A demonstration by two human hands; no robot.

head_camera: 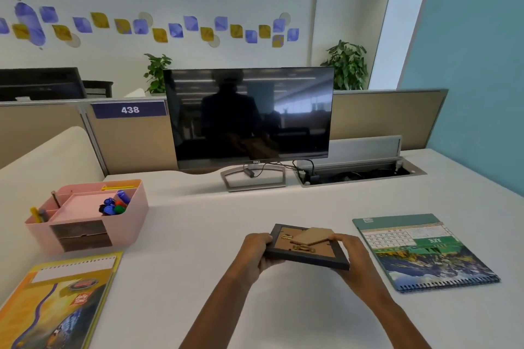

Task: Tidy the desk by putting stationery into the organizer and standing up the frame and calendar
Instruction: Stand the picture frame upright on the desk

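Observation:
A dark picture frame [304,259] is held face down just above the desk, its brown backing and cardboard stand flap facing up. My left hand [253,252] grips its left edge and my right hand [353,256] grips its right edge. The spiral-bound calendar [425,252] lies flat on the desk to the right of the frame. The pink organizer [133,215] stands at the left, holding blue, green and red markers [114,204], pens and a yellow ruler.
A yellow spiral notebook [59,300] lies flat at the front left. A dark monitor [249,116] on its stand sits at the back centre, with an open cable tray [357,173] to its right. Partition panels run behind the desk.

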